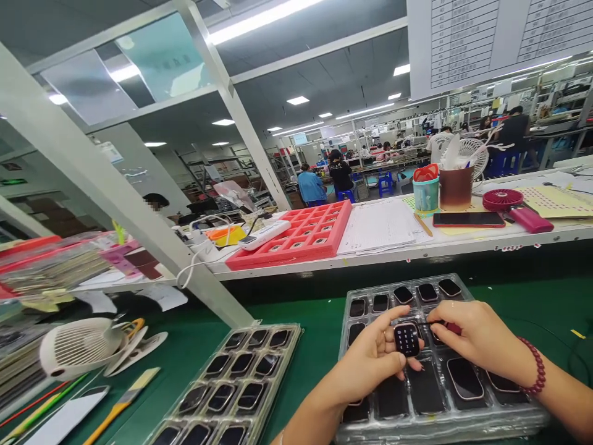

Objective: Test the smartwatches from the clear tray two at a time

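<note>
Watch (406, 340), one, lit face, gripped between thumb and fingers of left hand (377, 355), above right tray (430, 428); long axis about 12 to 6. Right hand (477, 337) is close in at the watch's 2 o'clock, fingertips pinching a thin dark piece (427, 323) pointed at the case; cannot tell if tool or lead, nor whether it touches. The left hand is nearer the watch, being the one around it. Right tray: five watches across its far row, the rest partly blocked by hands, no sure count. Left tray (280, 374), between 8 and 9 o'clock: twelve in view, near end cut off. Brush (125, 398), one, farther out that way. Shelf beyond: one foam tray (301, 253) between 10 and 11; two cups (426, 196) (456, 190) at 12 to 1; one phone (467, 219) at 1.
</note>
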Motion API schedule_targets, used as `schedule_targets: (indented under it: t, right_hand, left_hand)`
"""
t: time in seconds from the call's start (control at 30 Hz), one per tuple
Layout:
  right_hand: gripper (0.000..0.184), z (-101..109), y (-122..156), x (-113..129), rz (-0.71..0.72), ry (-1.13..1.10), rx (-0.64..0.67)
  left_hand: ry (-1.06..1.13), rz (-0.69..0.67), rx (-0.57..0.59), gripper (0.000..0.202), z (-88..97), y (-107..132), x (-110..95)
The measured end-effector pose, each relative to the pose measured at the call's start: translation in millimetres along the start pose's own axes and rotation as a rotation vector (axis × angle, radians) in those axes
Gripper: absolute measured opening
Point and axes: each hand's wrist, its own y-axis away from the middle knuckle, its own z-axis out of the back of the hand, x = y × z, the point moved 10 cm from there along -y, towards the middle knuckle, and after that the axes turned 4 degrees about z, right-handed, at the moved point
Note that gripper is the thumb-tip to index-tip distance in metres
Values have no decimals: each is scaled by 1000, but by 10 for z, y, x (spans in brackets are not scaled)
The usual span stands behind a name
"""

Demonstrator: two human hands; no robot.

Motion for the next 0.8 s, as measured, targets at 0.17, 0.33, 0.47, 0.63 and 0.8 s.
schedule_targets:
  t: [0.17, 0.33, 0.47, 0.63, 0.8]
  right_hand:
    - [15, 36, -7, 11, -23, -11, -20]
    - [17, 37, 8, 3, -16, -16, -19]
    - [17, 16, 11, 2, -17, -5, -5]
    - [19, -24, 10, -34, -22, 23, 5]
    - [20, 139, 8, -181, -130, 42, -136]
  left_hand:
    - [36, 10, -14, 71, -2, 1, -27]
    - [40, -3, 2, 65, -25, 5, -33]
    - [41, -15, 8, 61, -32, -2, -44]
    - [23, -11, 54, 53, -87, 22, -43]
    - [-49, 78, 200, 49, -252, 87, 47]
